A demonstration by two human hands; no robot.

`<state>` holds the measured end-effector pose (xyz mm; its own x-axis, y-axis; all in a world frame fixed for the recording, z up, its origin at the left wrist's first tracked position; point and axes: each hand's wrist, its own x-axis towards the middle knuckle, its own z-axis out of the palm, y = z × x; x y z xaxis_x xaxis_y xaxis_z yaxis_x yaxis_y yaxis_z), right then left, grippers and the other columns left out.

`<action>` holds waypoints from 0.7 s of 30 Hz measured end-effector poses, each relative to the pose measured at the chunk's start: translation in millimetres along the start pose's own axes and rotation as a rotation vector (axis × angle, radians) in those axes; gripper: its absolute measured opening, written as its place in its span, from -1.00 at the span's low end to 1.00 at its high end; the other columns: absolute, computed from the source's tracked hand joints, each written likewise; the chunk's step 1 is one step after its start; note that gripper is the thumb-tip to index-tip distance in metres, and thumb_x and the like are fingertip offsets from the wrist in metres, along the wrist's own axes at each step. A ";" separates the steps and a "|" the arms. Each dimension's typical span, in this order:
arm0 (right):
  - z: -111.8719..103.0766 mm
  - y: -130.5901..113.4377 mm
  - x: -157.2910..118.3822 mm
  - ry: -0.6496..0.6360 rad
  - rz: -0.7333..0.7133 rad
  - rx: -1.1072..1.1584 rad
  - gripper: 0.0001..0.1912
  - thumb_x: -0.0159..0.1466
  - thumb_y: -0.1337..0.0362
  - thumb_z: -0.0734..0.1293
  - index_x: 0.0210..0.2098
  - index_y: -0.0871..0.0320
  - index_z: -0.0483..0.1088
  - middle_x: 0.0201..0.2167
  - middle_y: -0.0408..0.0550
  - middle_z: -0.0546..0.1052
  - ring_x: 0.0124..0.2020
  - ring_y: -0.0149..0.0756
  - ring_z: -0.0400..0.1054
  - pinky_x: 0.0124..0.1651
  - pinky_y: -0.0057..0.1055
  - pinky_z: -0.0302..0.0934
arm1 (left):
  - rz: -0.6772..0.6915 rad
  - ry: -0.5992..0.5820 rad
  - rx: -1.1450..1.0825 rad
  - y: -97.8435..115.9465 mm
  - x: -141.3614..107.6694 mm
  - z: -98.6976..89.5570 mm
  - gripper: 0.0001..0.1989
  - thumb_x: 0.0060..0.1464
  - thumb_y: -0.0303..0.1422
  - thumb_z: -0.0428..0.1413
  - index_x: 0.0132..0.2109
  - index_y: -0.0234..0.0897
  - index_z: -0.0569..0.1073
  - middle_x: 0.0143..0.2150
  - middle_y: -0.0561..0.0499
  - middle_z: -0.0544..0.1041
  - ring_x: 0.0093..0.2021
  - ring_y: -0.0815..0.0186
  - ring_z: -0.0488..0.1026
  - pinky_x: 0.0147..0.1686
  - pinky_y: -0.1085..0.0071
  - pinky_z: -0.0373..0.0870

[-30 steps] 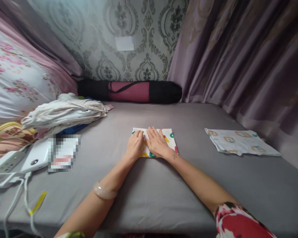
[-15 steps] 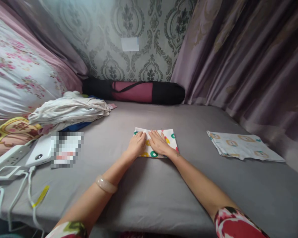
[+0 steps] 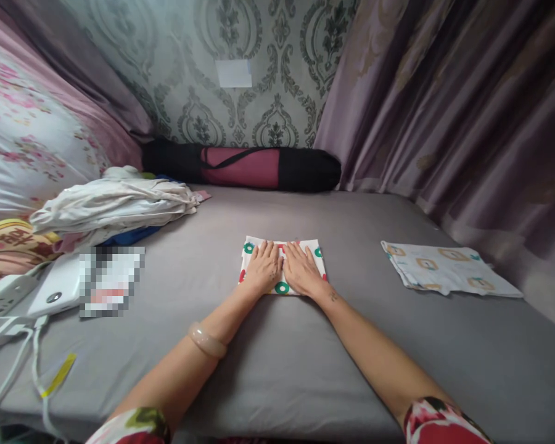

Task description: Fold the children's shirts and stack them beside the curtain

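A folded white cloth [image 3: 282, 288] printed with green rings and red and yellow shapes lies flat on the grey bed sheet [image 3: 277, 216]. My left hand [image 3: 263, 266] rests palm down on its left half, fingers stretched out. On the right half, my right hand [image 3: 301, 265] lies flat too, its fingers pointing away from me. The two hands nearly meet at the middle of the cloth and cover much of its print.
Another folded cloth [image 3: 448, 268] with tan prints lies to the right. A crumpled pile of clothes [image 3: 115, 203], a power strip [image 3: 4, 296], a white device [image 3: 58, 287] and cables are on the left. A long black and maroon bag [image 3: 240, 166] lies along the wall.
My left hand has slid inward towards the middle of the cloth and its fingers have flattened out. My right hand has shifted slightly right on the cloth. The view has turned a little.
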<state>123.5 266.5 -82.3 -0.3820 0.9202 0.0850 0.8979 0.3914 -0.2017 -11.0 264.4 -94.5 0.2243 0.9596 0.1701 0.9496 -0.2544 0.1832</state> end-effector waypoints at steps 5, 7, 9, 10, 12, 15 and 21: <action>-0.3 0.9 0.6 0.003 0.000 -0.006 -0.42 0.38 0.28 -0.04 0.35 0.32 0.08 0.38 0.08 0.08 0.40 -0.15 -0.11 0.40 -0.09 -0.33 | -0.007 -0.040 0.031 -4.0 0.8 0.0 -0.48 0.34 -0.28 -0.26 0.32 -0.43 0.20 0.37 -0.22 0.18 0.40 0.04 0.00 0.34 0.06 -0.06; -1.7 1.8 0.5 0.002 0.002 0.002 -0.42 0.39 0.28 -0.04 0.35 0.32 0.07 0.38 0.07 0.08 0.40 -0.16 -0.13 0.40 -0.10 -0.32 | -0.019 -0.022 0.045 -4.5 1.1 -1.2 -0.47 0.34 -0.25 -0.27 0.32 -0.43 0.20 0.37 -0.24 0.16 0.40 0.03 0.00 0.33 0.05 -0.05; -2.2 3.3 0.5 0.027 0.028 0.000 -0.41 0.39 0.26 -0.04 0.35 0.35 0.06 0.39 0.09 0.05 0.41 -0.14 -0.17 0.40 -0.10 -0.33 | -0.047 0.030 0.063 -6.4 1.0 -1.7 -0.44 0.34 -0.19 -0.26 0.31 -0.46 0.20 0.38 -0.29 0.13 0.41 0.00 -0.03 0.33 0.02 -0.07; -1.9 4.3 0.6 0.040 0.049 -0.006 -0.41 0.40 0.24 -0.04 0.35 0.37 0.06 0.39 0.11 0.04 0.41 -0.13 -0.19 0.40 -0.09 -0.34 | -0.068 0.054 0.071 -7.8 0.9 -1.6 -0.41 0.33 -0.16 -0.25 0.31 -0.48 0.20 0.38 -0.32 0.12 0.41 -0.01 -0.03 0.33 0.02 -0.08; -0.4 6.2 1.1 0.049 0.091 -0.019 -0.39 0.40 0.21 -0.04 0.35 0.41 0.05 0.39 0.14 0.03 0.42 -0.11 -0.20 0.40 -0.08 -0.36 | -0.105 0.068 0.077 -11.0 0.5 -1.1 -0.36 0.32 -0.10 -0.24 0.31 -0.53 0.19 0.37 -0.37 0.13 0.40 -0.03 -0.02 0.33 0.02 -0.09; 2.5 8.2 2.1 0.032 0.113 -0.028 -0.38 0.41 0.19 -0.05 0.35 0.42 0.05 0.39 0.14 0.05 0.41 -0.11 -0.19 0.40 -0.07 -0.35 | -0.128 0.035 0.068 -14.2 -0.1 0.0 -0.33 0.31 -0.06 -0.23 0.31 -0.55 0.16 0.36 -0.39 0.14 0.39 -0.05 0.02 0.33 0.04 -0.07; 3.0 10.9 2.3 0.036 0.148 -0.026 -0.37 0.42 0.17 -0.05 0.36 0.44 0.01 0.40 0.18 0.00 0.42 -0.09 -0.22 0.40 -0.10 -0.33 | -0.160 0.040 0.055 -15.3 -1.9 -1.0 -0.34 0.29 -0.06 -0.22 0.32 -0.51 0.16 0.37 -0.38 0.13 0.39 -0.05 0.01 0.32 0.03 -0.05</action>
<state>131.8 272.9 -87.2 -0.2377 0.9670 0.0917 0.9493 0.2512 -0.1892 -26.3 266.3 -96.6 0.0617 0.9813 0.1821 0.9833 -0.0910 0.1576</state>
